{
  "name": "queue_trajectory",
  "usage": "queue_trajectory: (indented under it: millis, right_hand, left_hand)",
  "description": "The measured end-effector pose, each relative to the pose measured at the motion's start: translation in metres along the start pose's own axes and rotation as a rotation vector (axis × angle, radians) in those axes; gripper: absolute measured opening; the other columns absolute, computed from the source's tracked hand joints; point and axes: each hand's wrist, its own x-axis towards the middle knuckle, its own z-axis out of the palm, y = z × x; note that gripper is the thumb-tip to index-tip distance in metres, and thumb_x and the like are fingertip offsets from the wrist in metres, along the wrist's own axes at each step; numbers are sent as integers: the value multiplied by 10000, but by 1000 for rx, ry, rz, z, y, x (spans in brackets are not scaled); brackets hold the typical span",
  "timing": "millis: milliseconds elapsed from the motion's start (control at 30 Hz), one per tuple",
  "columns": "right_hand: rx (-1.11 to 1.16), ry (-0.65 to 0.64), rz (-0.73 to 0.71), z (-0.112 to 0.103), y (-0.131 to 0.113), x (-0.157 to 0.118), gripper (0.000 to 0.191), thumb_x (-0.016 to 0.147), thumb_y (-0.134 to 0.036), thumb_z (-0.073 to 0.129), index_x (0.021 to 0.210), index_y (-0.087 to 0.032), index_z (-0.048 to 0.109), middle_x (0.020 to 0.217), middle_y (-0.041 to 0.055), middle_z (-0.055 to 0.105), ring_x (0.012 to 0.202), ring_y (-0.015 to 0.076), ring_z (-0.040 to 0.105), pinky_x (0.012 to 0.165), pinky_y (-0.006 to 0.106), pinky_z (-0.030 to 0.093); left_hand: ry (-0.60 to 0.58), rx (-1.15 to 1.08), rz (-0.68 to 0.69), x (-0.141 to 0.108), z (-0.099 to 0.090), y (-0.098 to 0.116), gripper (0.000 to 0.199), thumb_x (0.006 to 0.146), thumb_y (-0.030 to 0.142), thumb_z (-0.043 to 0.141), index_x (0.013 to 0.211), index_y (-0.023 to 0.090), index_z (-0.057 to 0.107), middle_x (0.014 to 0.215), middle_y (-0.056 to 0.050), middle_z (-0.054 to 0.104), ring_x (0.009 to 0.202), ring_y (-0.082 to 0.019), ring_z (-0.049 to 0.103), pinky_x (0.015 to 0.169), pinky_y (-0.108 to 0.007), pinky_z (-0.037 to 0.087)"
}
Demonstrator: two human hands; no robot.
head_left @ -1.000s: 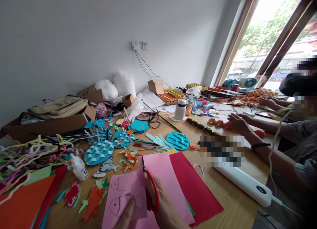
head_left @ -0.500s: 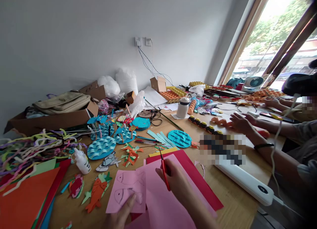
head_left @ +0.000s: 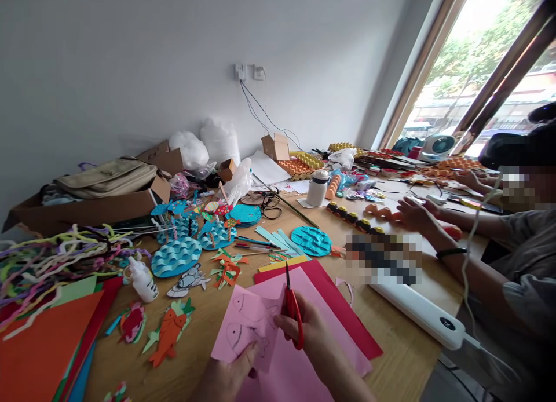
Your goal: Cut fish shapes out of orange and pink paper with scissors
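Left hand: thumb on top of the drawn-on pink paper, fingers beneath, clamped on its lower edge. Paper held tilted above the near part of the wooden table; two fish outlines in dark line, one above the other, upper one partly across a bend. Right hand: fingers closed round the handles of the red-handled scissors, blades together, tips pointing away from the wearer. Right fingertips at the paper's right edge; cannot tell whether they pinch it. Below both hands, a larger pink sheet overlaps a red sheet, with a yellow strip showing at the far edge. Left of the paper: orange paper fish on green cutouts, white glue bottle upright. At right, a co-worker's hands near an orange egg-carton strip.
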Motion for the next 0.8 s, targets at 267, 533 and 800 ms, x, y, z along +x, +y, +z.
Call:
queue_trajectory:
  millis: [267, 533, 800]
  right_hand:
    - [-358, 111, 11, -75, -5, 8, 186, 616, -325, 568, 630, -209, 424, 573, -59, 423, 465, 106, 418, 439, 229, 340]
    - [-815, 402, -6, -104, 37, 13, 211, 723, -342, 507, 574, -238, 399, 558, -5, 440, 553, 184, 435, 508, 283, 293]
    - [-1006, 479, 23, -98, 49, 9, 179, 795, -378, 437, 709, -236, 503, 661, 49, 600, 590, 228, 551, 490, 278, 285]
  left_hand:
    - [-44, -140, -115, 19, -31, -14, 384, 563, 378, 793, 877, 187, 681, 825, -75, 703, 763, -218, 644, 608, -266, 478]
    - [-2, -546, -393, 18, -22, -16, 532, 589, 235, 756, 1089, 177, 584, 1078, -135, 668, 1036, -276, 619, 840, -359, 462]
    - [-29, -565, -440, 13, -8, -15, 608, 602, 256, 745, 1160, 188, 514, 1020, -93, 689, 990, -235, 629, 747, -295, 461]
